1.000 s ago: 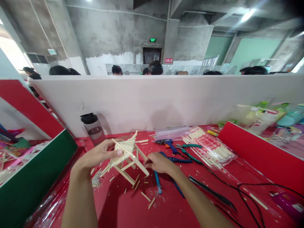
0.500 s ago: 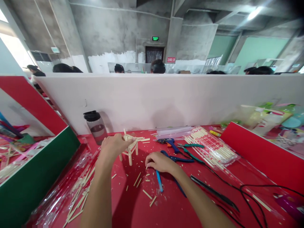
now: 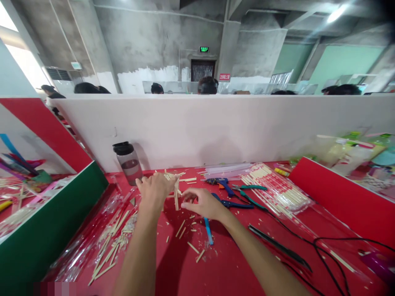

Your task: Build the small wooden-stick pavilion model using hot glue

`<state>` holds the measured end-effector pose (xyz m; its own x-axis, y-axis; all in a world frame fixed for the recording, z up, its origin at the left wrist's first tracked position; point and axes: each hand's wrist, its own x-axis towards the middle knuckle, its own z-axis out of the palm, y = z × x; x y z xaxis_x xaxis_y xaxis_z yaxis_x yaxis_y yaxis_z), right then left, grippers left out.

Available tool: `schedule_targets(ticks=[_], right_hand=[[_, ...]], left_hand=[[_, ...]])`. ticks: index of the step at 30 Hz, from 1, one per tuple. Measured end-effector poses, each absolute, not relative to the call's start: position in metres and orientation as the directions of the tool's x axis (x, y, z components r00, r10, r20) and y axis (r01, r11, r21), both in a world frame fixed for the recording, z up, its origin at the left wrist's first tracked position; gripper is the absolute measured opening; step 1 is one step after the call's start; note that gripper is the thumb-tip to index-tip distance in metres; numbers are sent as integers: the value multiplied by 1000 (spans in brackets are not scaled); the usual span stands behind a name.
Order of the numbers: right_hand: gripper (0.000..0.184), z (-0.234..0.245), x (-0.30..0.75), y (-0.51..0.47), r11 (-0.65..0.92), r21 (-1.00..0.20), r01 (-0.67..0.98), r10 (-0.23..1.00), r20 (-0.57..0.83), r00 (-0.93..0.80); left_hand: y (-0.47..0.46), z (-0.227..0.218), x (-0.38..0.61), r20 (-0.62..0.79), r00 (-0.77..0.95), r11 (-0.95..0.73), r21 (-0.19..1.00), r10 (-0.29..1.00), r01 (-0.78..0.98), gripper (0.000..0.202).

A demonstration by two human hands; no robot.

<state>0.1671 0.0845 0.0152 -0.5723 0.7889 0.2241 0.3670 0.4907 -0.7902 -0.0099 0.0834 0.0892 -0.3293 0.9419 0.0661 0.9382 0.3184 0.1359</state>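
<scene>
A small chair-like frame of wooden sticks stands on the red tabletop, partly covered by my left hand. The fingers of that hand are closed round its upper left side. My right hand is just right of the frame's front leg, fingers curled and the thumb apart, with nothing visible between them. Whether its fingertips touch the leg is hard to tell. Just below my right hand lies a blue strip-like tool. Cut stick pieces are scattered in front.
A water bottle stands back left, near loose sticks and plastic wrapping. At right lie a glue gun, green-handled pliers, blue-handled cutters, bundled sticks, a black tool and cables. Low partitions border the table.
My right hand has risen from the tabletop scraps toward the frame, its fingers spreading a little. My left hand has moved right over the frame, which appears turned.
</scene>
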Motion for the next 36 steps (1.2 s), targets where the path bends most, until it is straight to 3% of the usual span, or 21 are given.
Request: schedule_targets(ticks=[5, 9, 16, 23, 36], right_hand=[[25, 27, 156, 72, 546, -657, 521, 828, 328, -454], [29, 31, 158, 72, 548, -595, 588, 834, 331, -441], [30, 37, 173, 80, 533, -522, 665, 846, 307, -436], [18, 44, 193, 90, 564, -541, 624, 821, 289, -492], [14, 41, 203, 98, 536, -552, 639, 843, 303, -445]], left_hand=[[79, 85, 4, 118, -365, 350, 133, 923, 927, 81], [75, 88, 4, 70, -349, 332, 179, 935, 926, 85], [65, 110, -2, -43, -288, 291, 103, 957, 951, 67], [64, 108, 2, -12, -287, 286, 106, 958, 952, 64], [60, 107, 9, 33, -261, 255, 117, 965, 960, 59]])
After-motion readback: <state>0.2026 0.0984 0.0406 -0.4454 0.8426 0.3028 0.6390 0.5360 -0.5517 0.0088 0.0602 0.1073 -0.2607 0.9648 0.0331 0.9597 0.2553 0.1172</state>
